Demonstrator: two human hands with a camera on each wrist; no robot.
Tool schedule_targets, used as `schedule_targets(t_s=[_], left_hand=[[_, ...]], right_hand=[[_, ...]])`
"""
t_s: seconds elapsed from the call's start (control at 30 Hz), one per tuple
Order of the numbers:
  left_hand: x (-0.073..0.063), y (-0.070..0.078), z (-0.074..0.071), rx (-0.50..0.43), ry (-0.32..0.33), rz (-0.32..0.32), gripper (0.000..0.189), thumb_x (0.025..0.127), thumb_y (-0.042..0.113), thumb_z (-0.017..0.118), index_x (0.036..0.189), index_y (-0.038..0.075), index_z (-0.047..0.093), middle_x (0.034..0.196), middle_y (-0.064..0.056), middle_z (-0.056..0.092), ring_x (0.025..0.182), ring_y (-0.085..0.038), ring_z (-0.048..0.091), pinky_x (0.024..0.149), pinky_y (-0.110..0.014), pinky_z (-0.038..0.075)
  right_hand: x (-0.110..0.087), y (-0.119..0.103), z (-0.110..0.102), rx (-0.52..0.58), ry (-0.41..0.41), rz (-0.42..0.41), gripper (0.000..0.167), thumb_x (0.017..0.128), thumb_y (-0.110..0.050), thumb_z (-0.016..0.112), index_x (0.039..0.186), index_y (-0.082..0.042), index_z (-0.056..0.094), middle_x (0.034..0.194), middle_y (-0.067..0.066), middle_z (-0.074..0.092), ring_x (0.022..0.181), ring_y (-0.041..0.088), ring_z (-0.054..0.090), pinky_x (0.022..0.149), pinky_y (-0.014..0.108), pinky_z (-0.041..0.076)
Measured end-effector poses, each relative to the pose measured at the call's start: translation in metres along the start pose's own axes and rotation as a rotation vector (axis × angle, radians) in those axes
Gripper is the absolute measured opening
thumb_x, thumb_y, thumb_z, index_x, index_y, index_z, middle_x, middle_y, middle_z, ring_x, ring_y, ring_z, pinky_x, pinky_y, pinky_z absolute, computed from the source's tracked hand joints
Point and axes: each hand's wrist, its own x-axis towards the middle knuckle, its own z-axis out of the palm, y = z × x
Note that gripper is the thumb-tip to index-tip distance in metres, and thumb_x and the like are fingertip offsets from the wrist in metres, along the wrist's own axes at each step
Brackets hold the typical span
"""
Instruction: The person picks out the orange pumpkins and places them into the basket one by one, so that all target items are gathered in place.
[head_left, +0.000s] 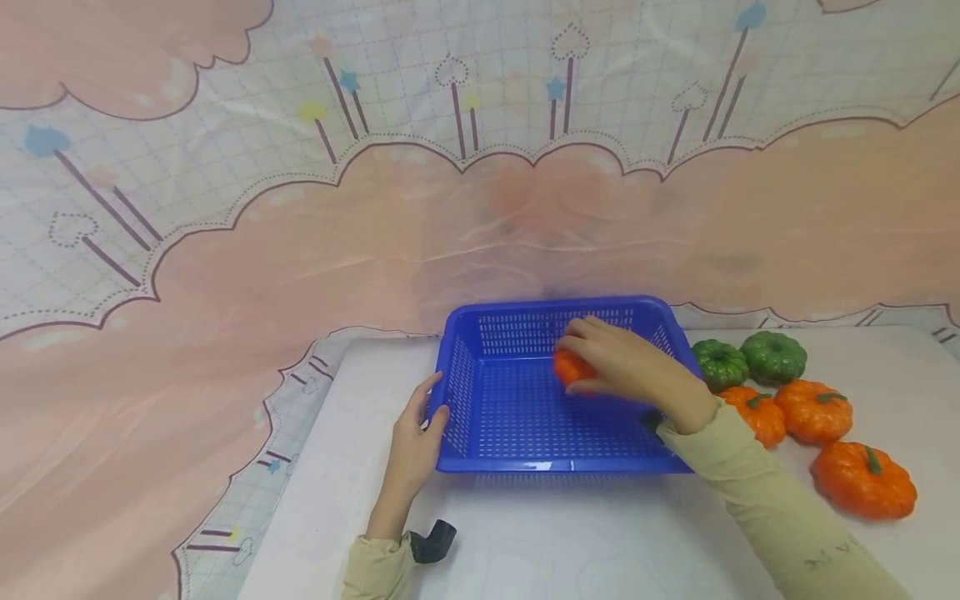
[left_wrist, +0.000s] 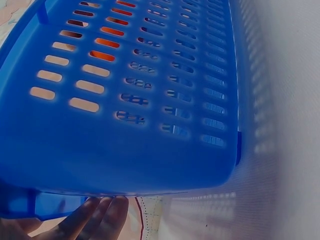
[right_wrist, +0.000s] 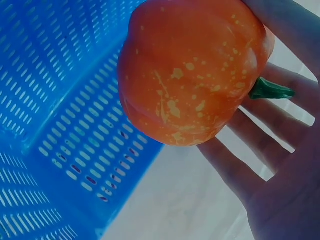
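A blue plastic basket [head_left: 504, 467] with slotted walls stands on the white table. At its left rim is my left hand [head_left: 417, 442], the thumb over the edge and the fingers outside; fingertips [left_wrist: 117, 212] show by the rim in the left wrist view. My right hand [head_left: 630, 364] reaches over the right half of the basket and holds an orange toy pumpkin [head_left: 569, 369]. In the right wrist view this pumpkin [right_wrist: 187, 75] has yellow specks and a green stem, with fingers spread around it. The head view hides most of it behind the hand.
Right of the basket lie two green pumpkins [head_left: 774, 358] and three orange pumpkins [head_left: 866, 481], one partly covered by the right sleeve [head_left: 780, 500]. A black curved piece [head_left: 433, 542] is beside the left cuff. Behind the table [head_left: 555, 542] hangs a patterned cloth [head_left: 525, 225].
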Motion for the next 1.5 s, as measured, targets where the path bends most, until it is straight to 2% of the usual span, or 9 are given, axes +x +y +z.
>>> schedule_targets(t_s=[0.3,0.53,0.8,1.17,1.5], left_hand=[[0.002,0.0,0.001,0.009,0.0,-0.002,0.048,0.101,0.009,0.05,0.148,0.014,0.044,0.151,-0.019,0.045,0.135,-0.042,0.047,0.109,-0.059,0.039],[0.005,-0.002,0.002,-0.006,-0.007,0.033,0.048,0.1,0.006,0.049,0.148,0.011,0.045,0.15,-0.023,0.046,0.134,-0.044,0.048,0.106,-0.06,0.041],[0.004,0.001,0.001,0.006,-0.002,-0.001,0.048,0.101,0.009,0.05,0.148,0.015,0.045,0.15,-0.02,0.046,0.135,-0.042,0.048,0.108,-0.059,0.041],[0.002,0.0,0.0,0.003,-0.001,0.002,0.048,0.101,0.009,0.049,0.149,0.014,0.044,0.151,-0.019,0.045,0.135,-0.042,0.048,0.108,-0.059,0.041],[0.0,-0.001,0.0,-0.004,-0.006,0.008,0.049,0.101,0.008,0.049,0.149,0.014,0.044,0.151,-0.02,0.045,0.134,-0.042,0.049,0.107,-0.059,0.042]], right_hand=[[0.01,0.003,0.009,-0.002,-0.034,-0.014,0.049,0.08,-0.036,0.082,0.114,-0.004,0.068,0.112,0.011,0.061,0.099,0.026,0.057,0.081,0.039,0.058],[0.017,0.005,0.013,0.009,-0.052,-0.001,0.05,0.08,-0.037,0.082,0.115,-0.005,0.067,0.111,0.011,0.061,0.099,0.025,0.057,0.081,0.039,0.058],[0.026,0.004,0.019,0.03,-0.089,0.027,0.051,0.082,-0.04,0.08,0.117,-0.005,0.066,0.115,0.011,0.061,0.103,0.025,0.057,0.085,0.04,0.058],[0.042,0.004,0.032,0.049,-0.115,-0.001,0.048,0.083,-0.035,0.08,0.118,-0.004,0.065,0.115,0.012,0.06,0.104,0.027,0.057,0.085,0.041,0.058],[0.054,0.002,0.042,0.081,-0.155,0.008,0.047,0.084,-0.033,0.08,0.118,-0.003,0.065,0.117,0.014,0.06,0.105,0.027,0.058,0.087,0.042,0.058]])
